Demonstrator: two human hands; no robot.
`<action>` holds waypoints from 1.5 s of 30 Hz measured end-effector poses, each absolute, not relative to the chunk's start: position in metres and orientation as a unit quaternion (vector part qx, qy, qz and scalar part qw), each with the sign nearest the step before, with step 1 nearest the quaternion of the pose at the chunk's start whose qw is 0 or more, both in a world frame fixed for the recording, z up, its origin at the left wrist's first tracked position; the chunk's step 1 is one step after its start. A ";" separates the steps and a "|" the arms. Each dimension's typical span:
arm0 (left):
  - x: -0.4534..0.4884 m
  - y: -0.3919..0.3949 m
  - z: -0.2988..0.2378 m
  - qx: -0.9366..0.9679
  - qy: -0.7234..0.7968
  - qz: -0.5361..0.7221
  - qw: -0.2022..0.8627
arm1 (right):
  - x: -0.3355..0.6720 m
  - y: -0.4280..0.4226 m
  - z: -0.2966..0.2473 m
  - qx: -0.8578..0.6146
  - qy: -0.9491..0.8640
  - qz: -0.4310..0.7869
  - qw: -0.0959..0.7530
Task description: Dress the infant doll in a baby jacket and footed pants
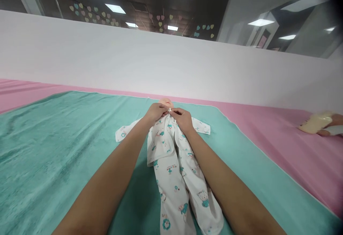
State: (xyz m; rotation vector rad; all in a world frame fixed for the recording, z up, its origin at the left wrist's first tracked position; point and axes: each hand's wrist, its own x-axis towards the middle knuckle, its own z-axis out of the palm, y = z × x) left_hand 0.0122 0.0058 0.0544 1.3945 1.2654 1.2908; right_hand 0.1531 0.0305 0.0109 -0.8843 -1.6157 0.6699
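Note:
A baby doll [166, 102] lies on its back with its head toward the wall, and most of its head is hidden. It wears a white printed top [160, 138] and matching printed pants [171, 185], whose legs reach toward me. At the neckline, my left hand [157, 112] pinches one edge of the top's collar. My right hand [182, 118] meets it there, its fingers closed on the other edge. Whatever fastener lies between the fingertips is too small to make out. The sleeves spread out to both sides, the left one partly behind my forearm.
Beneath the doll is a teal blanket [66, 145], spread over a pink sheet [270, 135]. A low white wall [134, 63] with glass above it rises behind. At the far right is a pale beige item [316, 122], cut by the frame edge; its kind is unclear.

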 end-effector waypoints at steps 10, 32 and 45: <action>0.012 0.014 0.045 0.573 0.539 0.474 0.396 | 0.156 0.029 0.010 -0.323 -0.743 0.295 0.508; 0.006 0.016 0.040 0.473 0.449 0.546 0.526 | 0.162 0.040 0.004 -0.357 -0.683 0.380 0.512; 0.016 0.019 0.044 0.591 0.575 0.477 0.304 | 0.161 0.041 0.002 -0.349 -0.698 0.388 0.491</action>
